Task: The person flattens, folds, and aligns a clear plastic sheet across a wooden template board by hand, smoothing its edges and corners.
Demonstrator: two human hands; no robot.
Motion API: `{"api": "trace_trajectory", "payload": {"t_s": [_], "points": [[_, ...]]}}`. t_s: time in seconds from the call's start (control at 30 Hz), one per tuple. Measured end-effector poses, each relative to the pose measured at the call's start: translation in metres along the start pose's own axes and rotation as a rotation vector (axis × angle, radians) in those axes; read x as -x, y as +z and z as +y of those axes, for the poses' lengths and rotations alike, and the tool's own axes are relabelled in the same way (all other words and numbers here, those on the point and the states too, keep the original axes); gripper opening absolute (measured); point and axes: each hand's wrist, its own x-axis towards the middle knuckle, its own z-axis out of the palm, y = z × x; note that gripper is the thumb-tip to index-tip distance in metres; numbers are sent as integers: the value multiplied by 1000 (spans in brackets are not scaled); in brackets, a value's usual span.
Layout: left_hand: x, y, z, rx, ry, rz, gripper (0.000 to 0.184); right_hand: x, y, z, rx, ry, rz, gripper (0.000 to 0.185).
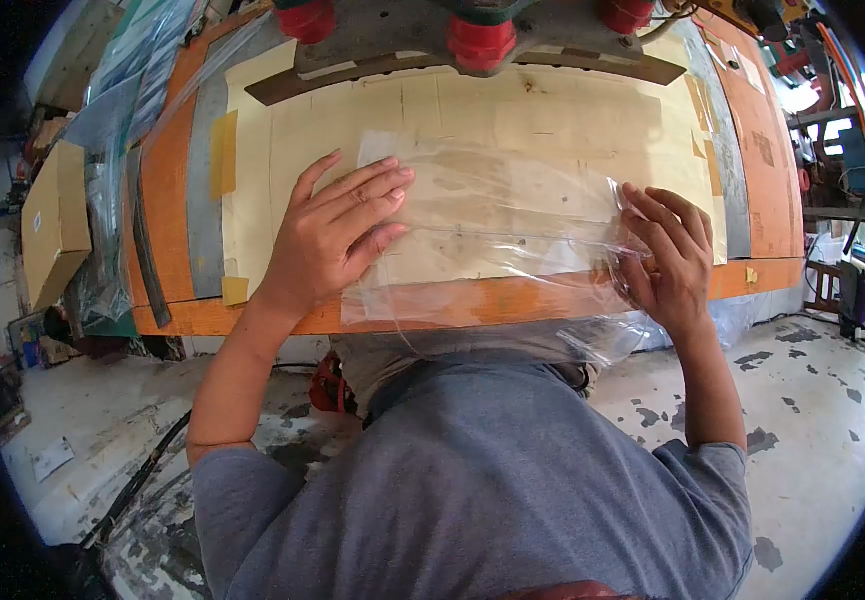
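Observation:
A clear plastic sheet (512,235) lies wrinkled across the cream-coloured work surface, its near part hanging over the orange front edge. My left hand (347,220) rests at the sheet's left end, fingers stretched out and the thumb apart from them. At the right end, my right hand (667,250) has its fingers curled and gathers the bunched plastic between thumb and fingers. Loose folds of the film hang below the right hand, in front of my shirt.
Overhead at the back is a machine head with red round fittings (482,42) and a dark metal bar (362,72). Yellow tape (223,155) borders the cream surface. A cardboard box (57,225) and more clear plastic (137,60) are at the left. Shelving (837,165) stands at the right.

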Motion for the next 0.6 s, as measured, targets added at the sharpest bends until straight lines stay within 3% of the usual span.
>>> {"api": "trace_trajectory", "payload": {"t_s": [0.37, 0.6], "points": [[0, 2, -6, -9, -35, -9, 35, 0, 1, 0, 9, 51, -17, 39], [0, -5, -5, -13, -76, -69, 37, -2, -3, 0, 2, 54, -15, 53]]}}
